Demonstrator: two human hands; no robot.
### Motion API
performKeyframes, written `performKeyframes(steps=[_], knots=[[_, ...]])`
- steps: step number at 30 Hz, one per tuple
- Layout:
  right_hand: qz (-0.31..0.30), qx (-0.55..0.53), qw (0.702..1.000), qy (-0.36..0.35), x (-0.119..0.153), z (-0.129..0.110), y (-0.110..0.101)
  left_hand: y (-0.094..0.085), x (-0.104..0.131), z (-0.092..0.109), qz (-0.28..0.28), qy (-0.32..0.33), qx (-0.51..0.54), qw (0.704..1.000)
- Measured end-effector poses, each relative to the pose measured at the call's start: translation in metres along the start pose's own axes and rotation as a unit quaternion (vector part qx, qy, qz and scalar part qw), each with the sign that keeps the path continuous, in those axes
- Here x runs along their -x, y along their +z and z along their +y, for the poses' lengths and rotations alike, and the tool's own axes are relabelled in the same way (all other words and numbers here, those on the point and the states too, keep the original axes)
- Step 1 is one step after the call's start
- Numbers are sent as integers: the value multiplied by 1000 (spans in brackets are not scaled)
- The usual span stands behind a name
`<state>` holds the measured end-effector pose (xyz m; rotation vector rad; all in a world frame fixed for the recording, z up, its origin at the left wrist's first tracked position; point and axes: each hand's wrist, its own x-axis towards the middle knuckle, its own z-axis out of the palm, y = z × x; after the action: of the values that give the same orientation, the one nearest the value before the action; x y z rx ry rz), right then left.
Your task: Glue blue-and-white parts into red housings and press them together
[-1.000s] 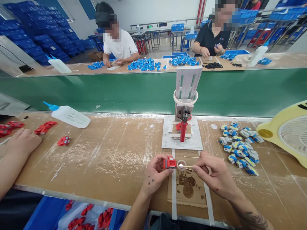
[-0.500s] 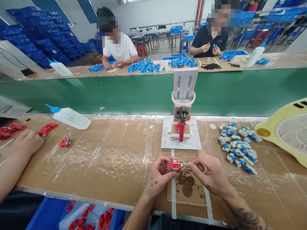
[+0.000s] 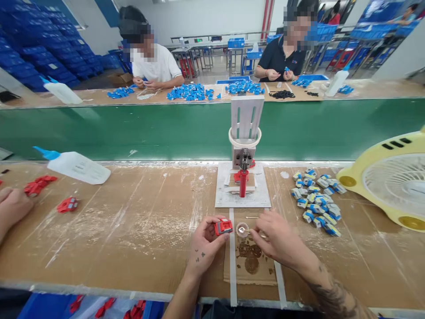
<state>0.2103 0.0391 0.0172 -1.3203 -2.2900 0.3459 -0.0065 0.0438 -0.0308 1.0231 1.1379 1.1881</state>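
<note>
My left hand (image 3: 203,249) grips a small red plastic part (image 3: 223,227) with a grey edge and a recess facing up. Just right of it, a small clear round dish (image 3: 242,229) sits over the cardboard. My right hand (image 3: 277,237) pinches a thin stick (image 3: 249,231), its tip at the dish; whether it touches liquid I cannot tell. A second thin stick (image 3: 251,217) lies behind the dish. Below the dish, a piece of cardboard (image 3: 265,274) with dark wet-looking stains is bordered by white tape strips.
A clamp fixture with a red handle (image 3: 243,184) stands ahead. To the right are a pile of blue-white-yellow blocks (image 3: 317,201) and a yellow fan (image 3: 392,177). A white squeeze bottle (image 3: 79,167), red parts (image 3: 67,204) and another person's hand (image 3: 15,206) are at left. Two people work across the green barrier (image 3: 149,130).
My right hand has drawn the stick away from the red part, down to the dish. My left hand has moved the part left of the dish. The view has shifted slightly right.
</note>
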Motion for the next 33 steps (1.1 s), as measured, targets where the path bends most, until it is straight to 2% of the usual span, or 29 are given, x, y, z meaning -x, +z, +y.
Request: performKeyframes(steps=[4,8,10,14,17,19,22,24,26,28,29,30,31,33], knots=[[-55,5,995,78,-3,8,1,-11,-2,-10,23,15,-6,1000],[-41,52,980,188,7,46,-32,-20,-3,-13,33,-3,5,999],[-71,103,963,238,14,73,-51,-21,-4,-10,25,-29,21,999],[-122,80,960,237,19,115,-71,-8,-5,1,19,-41,59,997],[-120,19,968,219,17,126,-71,6,-3,7,-4,-36,75,997],[-96,-32,972,213,19,125,-68,14,-1,8,-26,-39,87,995],[-44,-113,969,215,27,111,-57,23,4,3,-44,-46,107,992],[10,-225,946,232,34,95,-45,30,6,-1,-46,-45,115,991],[76,-457,843,272,38,74,-32,38,8,-3,-47,-37,118,991],[95,-602,737,291,40,53,-23,47,10,-2,-65,-31,111,991],[92,-632,712,291,39,43,-20,51,12,0,-79,-30,107,991],[90,-640,707,288,38,34,-19,54,13,1,-87,-26,106,990],[94,-632,716,282,38,27,-19,58,14,2,-90,-19,110,990],[118,-577,765,259,37,15,-23,63,16,3,-81,6,129,988]])
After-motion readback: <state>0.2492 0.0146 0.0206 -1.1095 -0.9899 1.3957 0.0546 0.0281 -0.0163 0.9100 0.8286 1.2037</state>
